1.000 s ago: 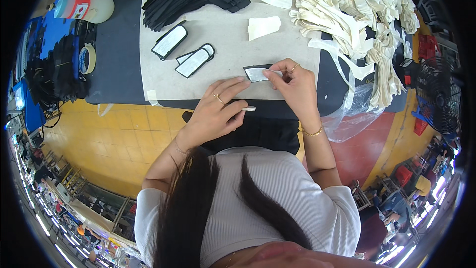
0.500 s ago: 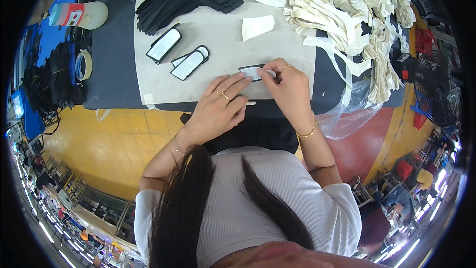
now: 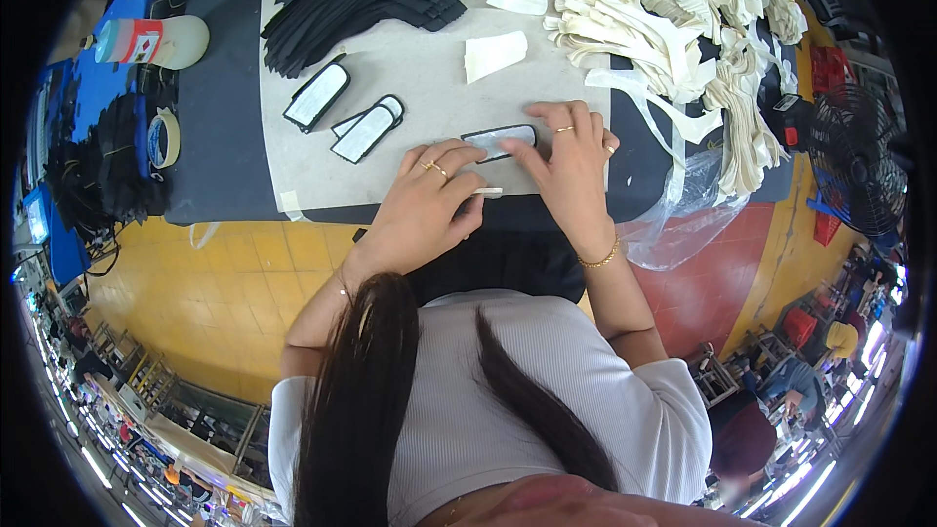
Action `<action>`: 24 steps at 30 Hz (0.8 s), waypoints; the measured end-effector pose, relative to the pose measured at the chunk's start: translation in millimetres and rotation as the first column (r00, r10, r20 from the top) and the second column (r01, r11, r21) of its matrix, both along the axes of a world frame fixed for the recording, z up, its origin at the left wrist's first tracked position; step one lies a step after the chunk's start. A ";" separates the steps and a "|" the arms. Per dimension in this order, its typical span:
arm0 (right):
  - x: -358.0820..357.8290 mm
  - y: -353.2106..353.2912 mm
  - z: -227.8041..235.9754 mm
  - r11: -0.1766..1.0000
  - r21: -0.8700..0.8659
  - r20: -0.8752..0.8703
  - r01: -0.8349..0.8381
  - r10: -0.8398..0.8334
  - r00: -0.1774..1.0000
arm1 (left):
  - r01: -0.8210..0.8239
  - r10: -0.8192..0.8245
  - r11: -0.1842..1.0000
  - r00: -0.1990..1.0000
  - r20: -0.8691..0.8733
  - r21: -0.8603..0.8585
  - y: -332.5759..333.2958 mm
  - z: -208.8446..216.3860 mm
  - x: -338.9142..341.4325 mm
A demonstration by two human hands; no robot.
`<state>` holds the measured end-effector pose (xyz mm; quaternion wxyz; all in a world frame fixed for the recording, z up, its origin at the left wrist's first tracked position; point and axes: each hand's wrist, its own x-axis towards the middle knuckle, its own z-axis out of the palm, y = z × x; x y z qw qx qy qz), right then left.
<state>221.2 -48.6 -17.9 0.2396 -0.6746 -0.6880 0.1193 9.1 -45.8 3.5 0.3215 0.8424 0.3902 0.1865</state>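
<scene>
A black fabric piece with a pale grey layer on top (image 3: 500, 142) lies flat on the light sheet, its rounded end toward the right. My left hand (image 3: 429, 197) rests its fingertips on the piece's left end. From between that hand's lower fingers and thumb sticks out a thin off-white stick-like thing (image 3: 487, 192), its rest hidden in the palm. My right hand (image 3: 569, 161) has its thumb on the grey layer and its fingers spread beyond the right end. To the left lie similar layered pieces (image 3: 367, 133) and another small stack (image 3: 316, 98).
Black fabric pieces (image 3: 361, 5) are heaped at the back of the sheet (image 3: 410, 176), near two cream pieces (image 3: 496, 56). Cream fabric bundles (image 3: 644, 34) cover the back right. A bottle (image 3: 156, 42) and a tape roll (image 3: 164, 138) are at left; a fan (image 3: 859, 161) stands at right.
My right fingers have parted from a pinch at the piece's right end, uncovering its rounded tip. The right thumb now lies on the grey layer. My left hand stays at the left end.
</scene>
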 end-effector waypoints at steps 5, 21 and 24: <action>-3.3 5.9 10.2 0.991 -0.117 -0.031 -0.064 0.061 0.998 | -0.226 0.285 0.947 0.920 0.268 -0.229 -5.6 1.7 -10.2; -52.5 39.9 52.5 0.903 0.065 -0.655 -0.425 0.360 0.665 | 0.006 0.772 0.543 0.389 0.502 -0.840 -22.5 22.5 -36.2; -47.9 26.0 52.8 0.920 0.068 -0.597 -0.387 0.348 0.723 | -0.118 0.695 0.658 0.476 0.540 -0.743 -21.0 18.8 -18.8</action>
